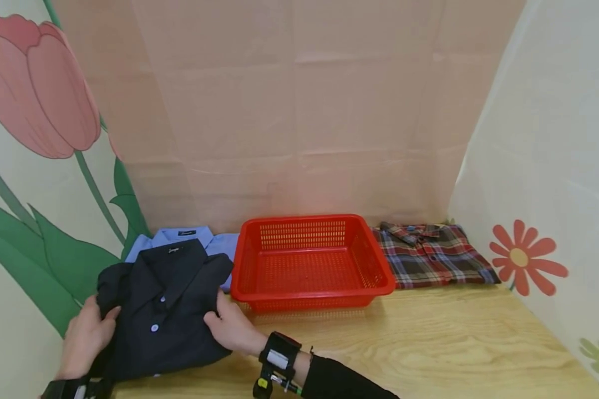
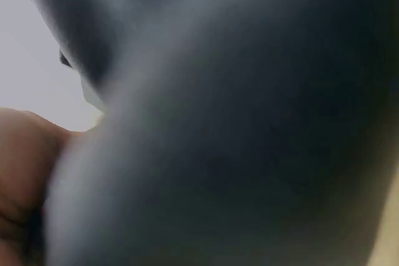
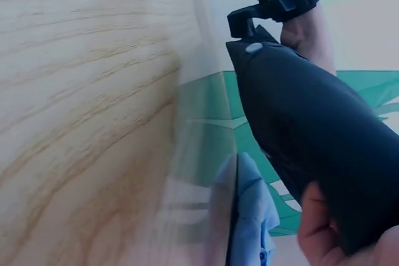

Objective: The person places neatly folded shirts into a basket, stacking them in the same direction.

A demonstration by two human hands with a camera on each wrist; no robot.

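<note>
Your black sleeve and the strapped-on wrist device of your right arm come in at the bottom of the head view, close to the camera, and a second device sits on your left wrist at the bottom edge. Just beyond them you hold a folded dark shirt between your hands, its collar away from you and white buttons down the front. Your left hand grips its left edge and your right hand grips its right edge, each with the thumb over the cloth. From the right wrist you can see that the shirt is raised clear of the table; from the left wrist, blurred dark fabric fills most of your view.

Behind the dark shirt, and partly hidden by it, you have a light blue shirt on the table, with a dark label inside its collar. Right of that stands a red basket with perforated walls, near the middle of the table. On its far side, just beside it, you see a folded plaid shirt. A brownish sheet covers the wall facing you, with a large pink tulip pictured at your left and a red flower at your right
</note>
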